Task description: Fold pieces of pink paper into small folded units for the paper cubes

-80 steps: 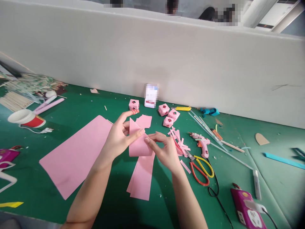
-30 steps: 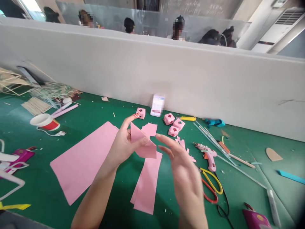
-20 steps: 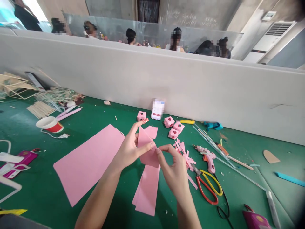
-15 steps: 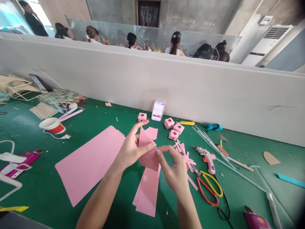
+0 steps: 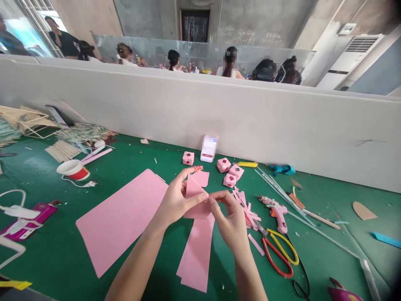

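A folded piece of pink paper (image 5: 194, 189) is held up between both hands near the middle. My left hand (image 5: 180, 196) grips its left side, the thumb across the front and a red-patterned covering on one fingertip. My right hand (image 5: 227, 209) pinches its right edge between thumb and forefinger. Beneath lie overlapping pink strips (image 5: 199, 255) on the green table. A large pink sheet (image 5: 122, 221) lies to the left. Small pink folded shapes (image 5: 229, 180) with dark openings stand beyond my right hand, and another such shape (image 5: 188, 158) sits beyond my left.
Right: cut pink scraps (image 5: 247, 211), scissors (image 5: 280, 251), a pink glue gun (image 5: 275, 209) and a yellow cutter (image 5: 247, 164). A phone (image 5: 209, 148) leans on the white partition (image 5: 266, 121). Left: a paper cup (image 5: 73, 169), wooden sticks (image 5: 62, 149) and a purple power strip (image 5: 29, 221). People sit beyond.
The held paper's lower part has tipped and looks shorter, and both hands have come closer together at its right edge. The whole view has shifted slightly.
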Action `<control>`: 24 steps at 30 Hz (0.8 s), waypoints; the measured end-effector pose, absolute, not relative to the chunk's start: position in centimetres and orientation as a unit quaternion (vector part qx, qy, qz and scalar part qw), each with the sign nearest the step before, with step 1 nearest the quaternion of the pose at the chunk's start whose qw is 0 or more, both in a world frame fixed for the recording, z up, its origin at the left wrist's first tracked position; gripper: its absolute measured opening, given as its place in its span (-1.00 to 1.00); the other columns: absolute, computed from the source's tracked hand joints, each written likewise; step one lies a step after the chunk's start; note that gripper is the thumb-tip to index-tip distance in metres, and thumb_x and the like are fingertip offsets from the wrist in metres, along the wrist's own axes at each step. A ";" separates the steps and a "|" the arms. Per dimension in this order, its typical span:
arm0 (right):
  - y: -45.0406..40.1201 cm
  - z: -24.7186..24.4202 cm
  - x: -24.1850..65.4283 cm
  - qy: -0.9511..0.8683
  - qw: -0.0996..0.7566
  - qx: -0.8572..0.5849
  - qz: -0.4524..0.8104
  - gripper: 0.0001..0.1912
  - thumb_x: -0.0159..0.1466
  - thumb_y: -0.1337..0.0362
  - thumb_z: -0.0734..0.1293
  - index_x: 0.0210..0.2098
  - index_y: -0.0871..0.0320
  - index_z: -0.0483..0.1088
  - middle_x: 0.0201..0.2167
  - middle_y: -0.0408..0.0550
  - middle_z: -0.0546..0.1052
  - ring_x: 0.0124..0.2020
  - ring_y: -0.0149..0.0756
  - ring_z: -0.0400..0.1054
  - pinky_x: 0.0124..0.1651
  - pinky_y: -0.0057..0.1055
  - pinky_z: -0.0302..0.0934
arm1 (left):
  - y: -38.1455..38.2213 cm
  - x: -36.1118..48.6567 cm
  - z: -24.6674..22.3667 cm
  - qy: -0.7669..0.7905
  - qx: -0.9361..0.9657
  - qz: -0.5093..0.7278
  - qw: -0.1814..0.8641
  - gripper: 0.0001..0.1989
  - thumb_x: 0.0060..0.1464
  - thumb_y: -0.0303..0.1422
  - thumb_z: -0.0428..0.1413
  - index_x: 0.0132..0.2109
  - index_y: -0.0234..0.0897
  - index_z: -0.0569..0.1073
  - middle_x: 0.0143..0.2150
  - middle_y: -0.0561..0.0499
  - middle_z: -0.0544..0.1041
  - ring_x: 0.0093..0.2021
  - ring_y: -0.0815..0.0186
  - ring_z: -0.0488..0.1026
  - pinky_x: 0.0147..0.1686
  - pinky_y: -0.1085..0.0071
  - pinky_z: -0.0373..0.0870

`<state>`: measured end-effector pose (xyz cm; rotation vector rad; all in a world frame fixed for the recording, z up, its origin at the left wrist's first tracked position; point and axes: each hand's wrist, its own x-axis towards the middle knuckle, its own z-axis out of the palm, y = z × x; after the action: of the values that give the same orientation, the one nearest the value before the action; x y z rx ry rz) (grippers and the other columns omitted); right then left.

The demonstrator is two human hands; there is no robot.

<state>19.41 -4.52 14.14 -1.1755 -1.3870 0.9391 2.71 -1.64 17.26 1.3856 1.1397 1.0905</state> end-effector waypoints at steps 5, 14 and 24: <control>-4.7 14.2 19.7 -0.584 0.503 -0.501 0.393 -0.88 0.31 0.24 0.33 -0.35 0.10 0.45 -0.37 -0.13 0.55 -0.27 -0.25 0.42 -0.14 -0.35 0.25 | -1.7 2.8 17.1 0.460 0.568 0.460 0.504 -0.29 0.06 -0.26 0.35 0.30 -0.15 0.28 -0.32 0.05 0.61 -0.31 0.24 0.60 -0.24 0.36 0.52; -4.9 14.6 20.4 -0.607 0.456 -0.523 0.387 -0.91 0.26 0.33 0.32 -0.39 0.09 0.41 -0.40 -0.16 0.55 -0.29 -0.25 0.43 -0.17 -0.37 0.24 | -1.5 2.6 17.2 0.457 0.521 0.506 0.514 -0.35 0.03 -0.28 0.37 0.22 -0.15 0.33 -0.37 0.09 0.59 -0.37 0.30 0.56 -0.36 0.45 0.47; -4.7 14.5 20.6 -0.594 0.471 -0.513 0.404 -0.78 0.35 0.07 0.36 -0.17 0.06 0.53 -0.21 -0.07 0.63 -0.13 -0.18 0.50 -0.05 -0.33 0.32 | -1.3 2.5 16.8 0.463 0.551 0.455 0.525 -0.27 0.06 -0.25 0.36 0.31 -0.11 0.24 -0.31 0.05 0.60 -0.29 0.25 0.57 -0.27 0.39 0.48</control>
<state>20.58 -4.66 14.47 -1.2559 -1.4545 0.9899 2.48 -1.32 16.81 1.3174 1.1083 1.0893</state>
